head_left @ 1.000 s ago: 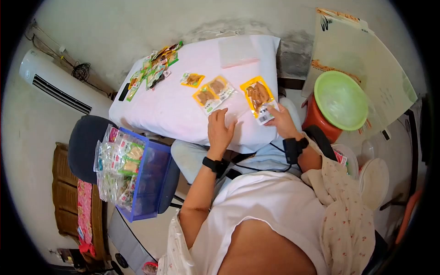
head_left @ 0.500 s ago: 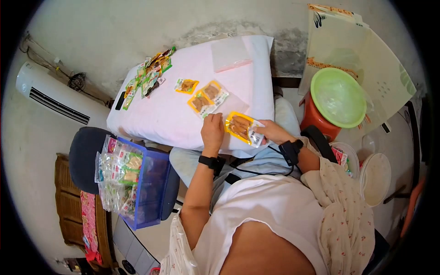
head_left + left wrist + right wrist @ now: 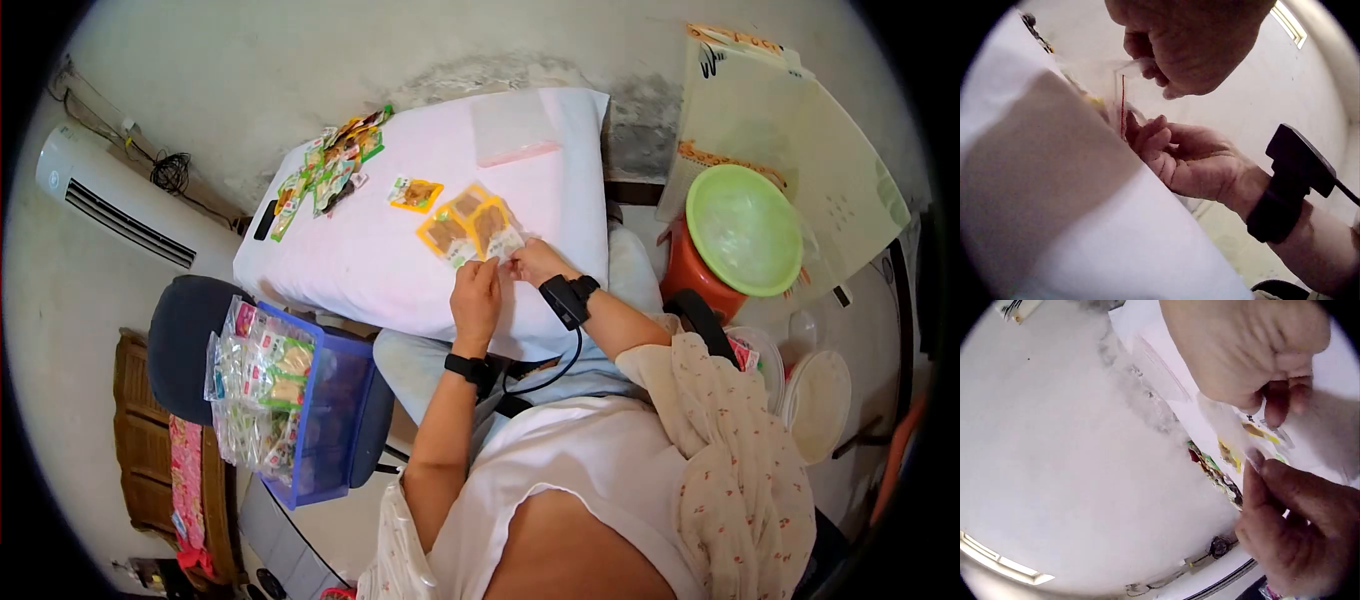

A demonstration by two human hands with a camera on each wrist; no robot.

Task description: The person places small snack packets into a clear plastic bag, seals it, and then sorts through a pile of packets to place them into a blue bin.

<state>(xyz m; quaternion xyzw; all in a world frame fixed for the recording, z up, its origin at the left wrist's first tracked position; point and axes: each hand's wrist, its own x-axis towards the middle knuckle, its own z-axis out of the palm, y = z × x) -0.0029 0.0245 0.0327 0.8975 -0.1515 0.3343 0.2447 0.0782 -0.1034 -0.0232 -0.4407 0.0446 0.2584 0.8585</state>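
Observation:
A clear zip bag (image 3: 1116,81) with a red line at its mouth stretches between my two hands. Thumb and index finger of my left hand (image 3: 475,298) pinch one side of the mouth. My right hand (image 3: 540,262) grips the other side with curled fingers, close beside the left. Three yellow-edged snack packets show just past the fingertips, in the bag's area: a left packet (image 3: 445,235), a far packet (image 3: 470,200) and a near packet (image 3: 492,228) overlapping the others. The near packet's white end reaches the right fingers.
A single yellow snack packet (image 3: 415,193) and a pile of mixed packets (image 3: 335,160) lie farther left on the white-covered table (image 3: 370,270). A stack of clear bags (image 3: 513,125) is at the back. A blue crate (image 3: 340,390) with bagged goods stands left, a green basin (image 3: 745,230) right.
My right hand has brought its yellow-edged packet left over the other two and released it, now holding the bag's mouth. My left hand has closed on the mouth.

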